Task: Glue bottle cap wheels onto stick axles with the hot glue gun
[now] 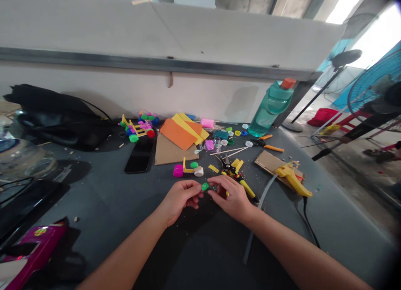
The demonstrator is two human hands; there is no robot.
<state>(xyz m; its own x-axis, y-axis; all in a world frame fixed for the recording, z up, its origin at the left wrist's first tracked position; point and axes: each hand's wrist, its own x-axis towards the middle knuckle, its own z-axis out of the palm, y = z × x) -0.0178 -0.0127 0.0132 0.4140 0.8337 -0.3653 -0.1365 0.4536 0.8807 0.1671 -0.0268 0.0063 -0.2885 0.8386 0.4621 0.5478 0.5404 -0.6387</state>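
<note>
My left hand (184,196) pinches a small green piece (205,186), perhaps a bottle cap, between thumb and fingers above the dark table. My right hand (230,196) is close at the piece's right side, thumb and forefinger apart with a gap between them; whether a fingertip touches it I cannot tell. Just beyond the hands stands a small model with a magenta wheel (178,170), a yellow stick frame (185,166), a green cap (194,165) and a white wheel (198,171). Pliers (227,161) and a yellow-handled tool (247,189) lie beyond my right hand.
A yellow glue gun (293,179) rests on cardboard at right, its cord trailing forward; a clear glue stick (266,194) extends from it. Behind are a phone (138,156), coloured paper (178,133), loose caps (237,133), orange-handled pliers (273,148), a teal bottle (269,108) and finished-looking models (138,129).
</note>
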